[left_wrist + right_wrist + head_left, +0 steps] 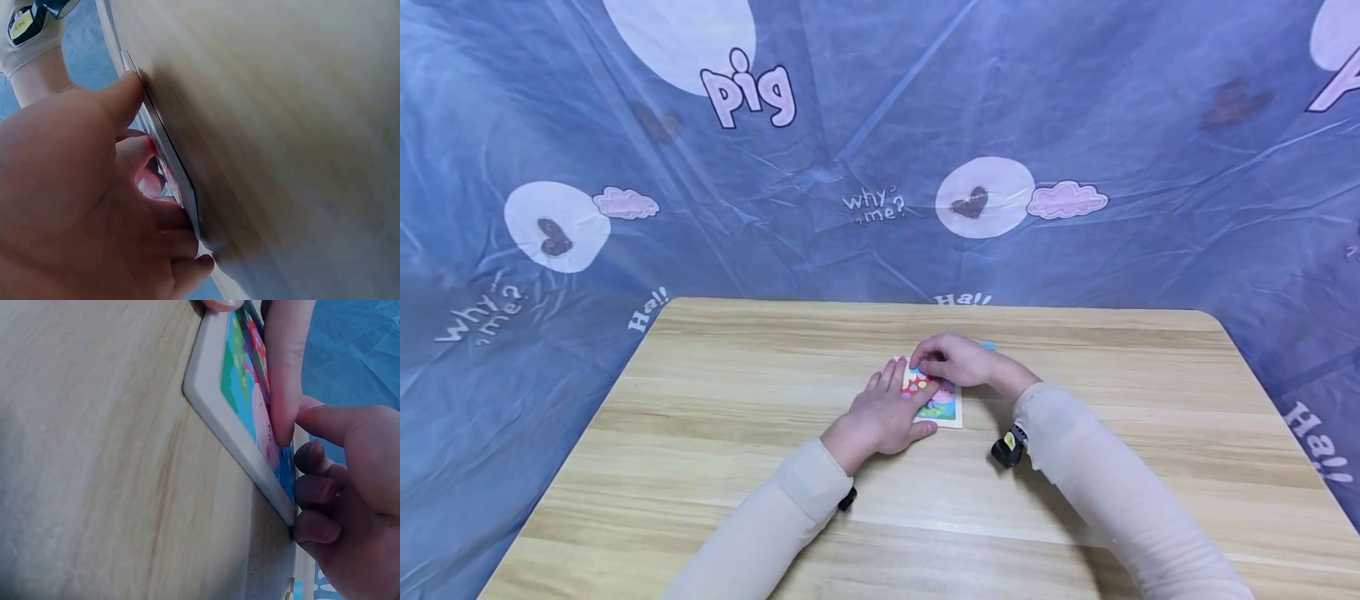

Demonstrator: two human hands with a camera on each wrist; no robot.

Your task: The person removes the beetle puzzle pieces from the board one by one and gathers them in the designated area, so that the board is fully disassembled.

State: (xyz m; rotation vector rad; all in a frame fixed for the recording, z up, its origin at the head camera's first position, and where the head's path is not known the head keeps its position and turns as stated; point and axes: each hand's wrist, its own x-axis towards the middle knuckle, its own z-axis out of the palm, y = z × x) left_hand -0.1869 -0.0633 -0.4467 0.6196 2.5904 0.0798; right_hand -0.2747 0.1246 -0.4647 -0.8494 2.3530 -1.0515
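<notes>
A flat picture board (pixel 951 421) with a pale border lies on the table, its bright print showing a pink shape, green and blue patches and red with dots. My left hand (pixel 883 414) rests across its left side, fingers stretched over the picture and the thumb at the near edge. At the far edge is my right hand (pixel 962 360), its fingers bent down to the picture. In the right wrist view its curled fingers (pixel 315 489) are close by the board's edge, beside an outstretched left finger. Whether they pinch a piece, I cannot tell.
A small blue item (pixel 988 344) shows on the table just beyond the right hand. The wooden table (pixel 737 367) has rounded far corners. Behind it hangs a blue printed cloth (pixel 820 150). A black wrist camera (pixel 1007 448) sits under the right sleeve.
</notes>
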